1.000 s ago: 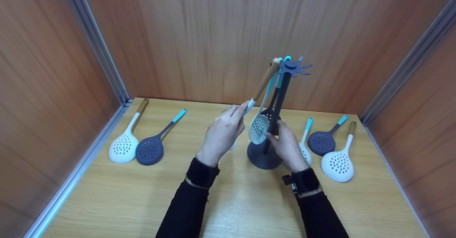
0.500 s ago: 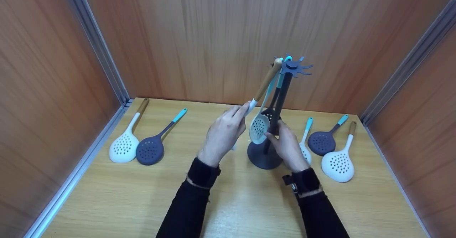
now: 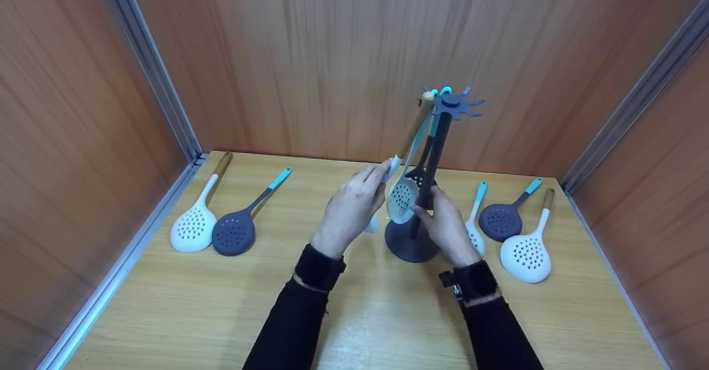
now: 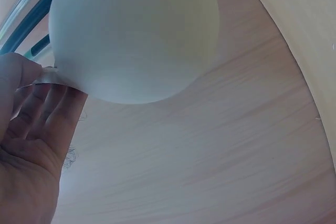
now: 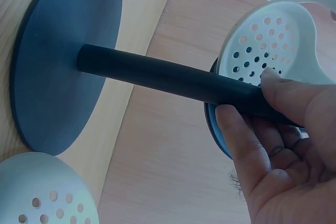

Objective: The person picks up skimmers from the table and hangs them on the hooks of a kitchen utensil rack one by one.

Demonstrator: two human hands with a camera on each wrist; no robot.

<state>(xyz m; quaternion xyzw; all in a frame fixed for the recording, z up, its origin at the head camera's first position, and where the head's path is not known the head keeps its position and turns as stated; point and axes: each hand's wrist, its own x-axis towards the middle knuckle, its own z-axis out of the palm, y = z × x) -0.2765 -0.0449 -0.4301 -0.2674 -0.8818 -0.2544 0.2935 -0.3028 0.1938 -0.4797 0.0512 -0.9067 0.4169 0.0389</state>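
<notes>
My left hand [image 3: 354, 201] pinches the white neck of a ladle [image 4: 134, 35] with a wooden handle. Its smooth, round white bowl fills the top of the left wrist view, while in the head view the hand mostly covers it. The handle's top end is up beside the hooks of a dark utensil stand [image 3: 437, 159]; whether it sits on a hook, I cannot tell. Around the stand's post my right hand [image 3: 446, 226] grips with thumb and fingers. A white skimmer [image 3: 402, 199] with a turquoise handle and a dark skimmer [image 3: 416, 175] hang from the stand.
On the table's left lie a white skimmer [image 3: 193, 229] with a wooden handle and a dark skimmer [image 3: 234, 232]. To the right are a white slotted spoon [image 3: 474, 237], a dark skimmer [image 3: 500, 222] and a white skimmer [image 3: 526, 256]. Wooden walls enclose the back and sides.
My left hand has shifted slightly right, toward the stand, and the ladle with it. More of the white bowl shows below that hand. The right hand keeps its grip on the post.
</notes>
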